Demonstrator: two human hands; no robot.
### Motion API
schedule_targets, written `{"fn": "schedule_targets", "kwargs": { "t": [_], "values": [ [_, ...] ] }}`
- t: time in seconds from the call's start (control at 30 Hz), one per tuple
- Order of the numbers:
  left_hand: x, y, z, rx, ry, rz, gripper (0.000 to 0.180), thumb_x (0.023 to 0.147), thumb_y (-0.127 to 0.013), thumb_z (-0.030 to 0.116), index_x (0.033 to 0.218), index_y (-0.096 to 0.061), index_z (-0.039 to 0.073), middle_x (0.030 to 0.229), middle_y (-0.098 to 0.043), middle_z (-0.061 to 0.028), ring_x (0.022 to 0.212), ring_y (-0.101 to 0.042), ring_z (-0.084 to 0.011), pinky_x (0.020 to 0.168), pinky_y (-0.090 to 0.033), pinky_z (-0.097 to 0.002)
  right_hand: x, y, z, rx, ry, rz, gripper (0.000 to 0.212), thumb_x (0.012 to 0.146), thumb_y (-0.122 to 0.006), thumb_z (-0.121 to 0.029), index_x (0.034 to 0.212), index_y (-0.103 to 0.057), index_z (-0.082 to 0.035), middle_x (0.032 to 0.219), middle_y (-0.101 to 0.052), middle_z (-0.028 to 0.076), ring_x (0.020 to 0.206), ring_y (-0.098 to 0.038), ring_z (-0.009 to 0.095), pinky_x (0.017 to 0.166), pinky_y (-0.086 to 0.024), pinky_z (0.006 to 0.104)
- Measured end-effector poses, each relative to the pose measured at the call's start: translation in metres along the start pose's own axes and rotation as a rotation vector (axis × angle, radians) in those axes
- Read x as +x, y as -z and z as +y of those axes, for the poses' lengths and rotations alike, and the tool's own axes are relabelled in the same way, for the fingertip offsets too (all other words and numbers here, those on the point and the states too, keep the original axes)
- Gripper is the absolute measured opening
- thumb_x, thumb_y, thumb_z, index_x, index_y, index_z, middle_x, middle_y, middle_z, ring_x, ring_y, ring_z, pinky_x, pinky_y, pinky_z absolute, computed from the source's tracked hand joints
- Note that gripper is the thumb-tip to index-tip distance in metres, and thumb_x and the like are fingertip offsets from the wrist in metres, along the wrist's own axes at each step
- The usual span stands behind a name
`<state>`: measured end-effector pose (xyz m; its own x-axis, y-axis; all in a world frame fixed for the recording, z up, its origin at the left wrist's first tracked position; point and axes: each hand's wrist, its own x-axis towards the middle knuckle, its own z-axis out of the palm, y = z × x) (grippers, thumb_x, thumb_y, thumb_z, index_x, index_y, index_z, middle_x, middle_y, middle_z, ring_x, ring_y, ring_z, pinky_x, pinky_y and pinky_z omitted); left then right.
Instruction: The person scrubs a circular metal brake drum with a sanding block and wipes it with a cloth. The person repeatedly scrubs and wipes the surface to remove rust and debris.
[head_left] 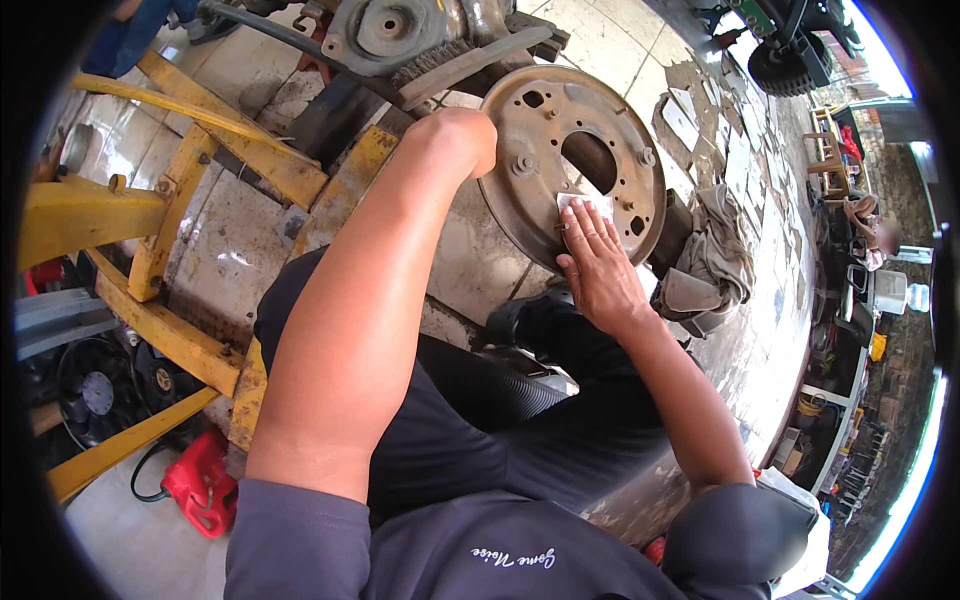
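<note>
A round, rusty brown brake backing plate (545,120) with a large centre hole and several smaller holes is tilted up in front of me. My left hand (455,138) is closed at its left rim, with the fingertips hidden behind the edge. On the plate's lower right face my right hand (597,255) lies flat, fingers stretched out, pressing a small white sheet (588,204) against the metal. Whether the sheet is cloth or abrasive paper I cannot tell. Just beyond my left hand, a wire brush (470,68) with dark bristles rests by a greasy metal part (390,30).
Yellow steel stand legs (190,210) fill the left. A red fuel can (203,485) and black fans (95,390) lie near them. A grey rag (712,255) sits right of the plate. Broken tile pieces (690,120) cover the far floor; shelves (850,410) line the right.
</note>
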<state>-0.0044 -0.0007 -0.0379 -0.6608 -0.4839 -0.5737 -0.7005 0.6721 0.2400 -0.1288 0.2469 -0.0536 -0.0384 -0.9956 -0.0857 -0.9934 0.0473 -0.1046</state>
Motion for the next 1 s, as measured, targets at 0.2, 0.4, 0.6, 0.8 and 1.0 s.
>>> {"fn": "schedule_targets", "kwargs": {
  "t": [0.2, 0.4, 0.6, 0.8, 1.0],
  "values": [
    [0.001, -0.005, 0.002, -0.061, 0.023, 0.067, 0.037, 0.095, -0.054, 0.028, 0.09, -0.073, -0.003, 0.095, -0.071, -0.0206, 0.094, -0.069, -0.034, 0.086, -0.054, -0.0427, 0.004, 0.0, -0.002, 0.014, -0.044, 0.02, 0.055, 0.102, -0.047, -0.026, 0.148, -0.034, 0.001, 0.154, -0.033, 0.021, 0.146, -0.028, 0.036, 0.119, -0.024, 0.0478],
    [-0.001, 0.002, 0.006, -0.015, 0.013, -0.01, 0.035, 0.095, -0.054, 0.027, 0.094, -0.072, -0.003, 0.095, -0.071, -0.02, 0.094, -0.069, -0.0333, 0.086, -0.054, -0.0425, 0.003, 0.0, 0.0, 0.011, -0.052, 0.033, 0.054, 0.102, -0.047, -0.025, 0.147, -0.035, 0.001, 0.153, -0.036, 0.022, 0.145, -0.03, 0.036, 0.119, -0.025, 0.0481],
    [-0.01, 0.006, 0.006, -0.022, 0.018, 0.025, 0.034, 0.095, -0.054, 0.026, 0.097, -0.072, -0.003, 0.097, -0.071, -0.02, 0.095, -0.069, -0.0324, 0.086, -0.053, -0.0428, -0.005, -0.001, -0.003, 0.007, -0.035, 0.019, 0.053, 0.101, -0.048, -0.024, 0.146, -0.036, 0.002, 0.152, -0.037, 0.022, 0.144, -0.031, 0.037, 0.118, -0.026, 0.0484],
    [-0.005, -0.003, 0.002, -0.028, 0.005, 0.107, 0.036, 0.096, -0.053, 0.027, 0.091, -0.072, -0.003, 0.092, -0.072, -0.0183, 0.092, -0.069, -0.032, 0.086, -0.053, -0.0426, -0.01, -0.005, -0.011, -0.011, -0.064, 0.025, 0.053, 0.102, -0.047, -0.025, 0.147, -0.036, 0.002, 0.153, -0.036, 0.022, 0.144, -0.031, 0.036, 0.118, -0.026, 0.0485],
    [-0.003, 0.003, 0.007, -0.005, 0.018, 0.017, 0.037, 0.095, -0.055, 0.029, 0.086, -0.072, -0.002, 0.09, -0.072, -0.0181, 0.09, -0.069, -0.0324, 0.086, -0.053, -0.043, -0.002, -0.003, -0.009, 0.018, -0.093, 0.055, 0.053, 0.102, -0.046, -0.026, 0.146, -0.036, 0.003, 0.153, -0.035, 0.023, 0.144, -0.03, 0.038, 0.118, -0.025, 0.0485]
  ]
}}
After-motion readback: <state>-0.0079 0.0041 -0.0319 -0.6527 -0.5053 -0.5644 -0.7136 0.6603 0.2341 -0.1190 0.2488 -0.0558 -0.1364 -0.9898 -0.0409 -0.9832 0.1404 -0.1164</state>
